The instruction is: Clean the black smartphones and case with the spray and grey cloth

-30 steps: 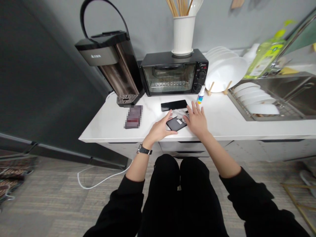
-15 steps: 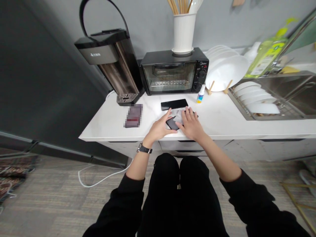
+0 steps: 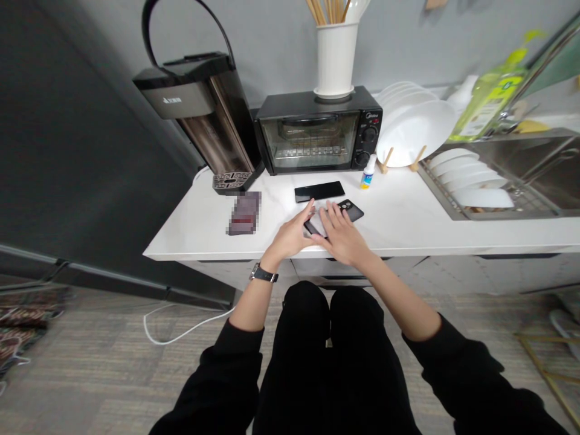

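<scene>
A dark phone (image 3: 349,209) lies on the white counter (image 3: 408,220), with a pale cloth-like sheet over its near part, mostly hidden by my hands. My left hand (image 3: 290,237) grips the phone's near left end between thumb and fingers. My right hand (image 3: 341,235) rests flat on top of the phone with its fingers spread, pressing on the pale sheet. A second black phone (image 3: 319,191) lies flat just behind, untouched.
Behind stand a black toaster oven (image 3: 317,135) with a white utensil holder (image 3: 334,59) on top, a water boiler (image 3: 199,115), a small bottle (image 3: 368,172), stacked white plates (image 3: 414,130) and a sink rack of dishes (image 3: 471,184). A blurred dark item (image 3: 245,212) lies left.
My right hand has slid leftward and nearer across the phone, uncovering its far right end with the camera. My left hand stays at the near left end.
</scene>
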A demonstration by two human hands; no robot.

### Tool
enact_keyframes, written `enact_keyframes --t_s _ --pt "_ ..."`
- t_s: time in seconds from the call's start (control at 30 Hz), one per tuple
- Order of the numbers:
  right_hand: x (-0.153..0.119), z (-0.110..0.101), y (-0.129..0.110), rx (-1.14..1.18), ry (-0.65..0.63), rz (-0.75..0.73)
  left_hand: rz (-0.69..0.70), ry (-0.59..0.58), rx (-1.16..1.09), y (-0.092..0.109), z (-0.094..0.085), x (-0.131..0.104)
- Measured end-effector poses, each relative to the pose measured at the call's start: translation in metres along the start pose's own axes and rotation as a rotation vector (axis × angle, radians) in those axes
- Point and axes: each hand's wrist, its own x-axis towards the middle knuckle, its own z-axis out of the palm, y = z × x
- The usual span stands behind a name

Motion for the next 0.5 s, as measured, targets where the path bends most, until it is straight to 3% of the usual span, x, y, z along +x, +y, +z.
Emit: enact_keyframes --t_s 0.07,0.13,0.27,0.33,0.4,0.5 --pt "-0.004 0.001 -0.012 0.044 -0.047 -0.131 0.006 -0.002 0.004 -0.002 -0.001 0.000" --pt "-0.005 -0.001 -0.005 0.037 -0.055 -0.147 0.008 -0.003 -0.005 -0.004 0.000 0.000" --pt "0.001 -0.005 0.035 -0.062 0.079 0.123 0.012 0.001 -0.028 -0.001 0.002 0.001" --pt "0.004 -0.003 0.039 -0.088 0.127 0.213 0.014 0.004 -0.028 0.001 0.003 0.001" --pt "0.005 0.001 0.024 -0.067 0.086 0.145 0.016 0.000 -0.033 0.001 0.002 0.000" --pt "0.001 0.004 -0.008 -0.002 -0.028 -0.090 0.012 0.001 -0.010 -0.001 0.000 0.000"
